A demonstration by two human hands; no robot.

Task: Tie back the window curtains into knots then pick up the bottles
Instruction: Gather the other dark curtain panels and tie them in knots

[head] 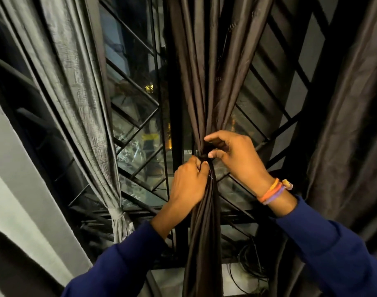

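Note:
A dark brown curtain (207,82) hangs in the middle of the window, gathered into a tight bunch at hand height. My left hand (188,185) grips the bunched cloth just below the gather, fingers closed around it. My right hand (232,155) holds the gather from the right, thumb and fingers curled on the cloth. The tail of the curtain falls straight down below my hands. To the left, a grey curtain (76,93) is tied into a knot (116,213) low down. No bottles are in view.
Behind the curtains is a window with a black metal grille (140,129) of diagonal bars. Another dark curtain (350,125) hangs at the right. Black cables (247,269) lie coiled on the sill below. A pale wall (22,189) stands at the left.

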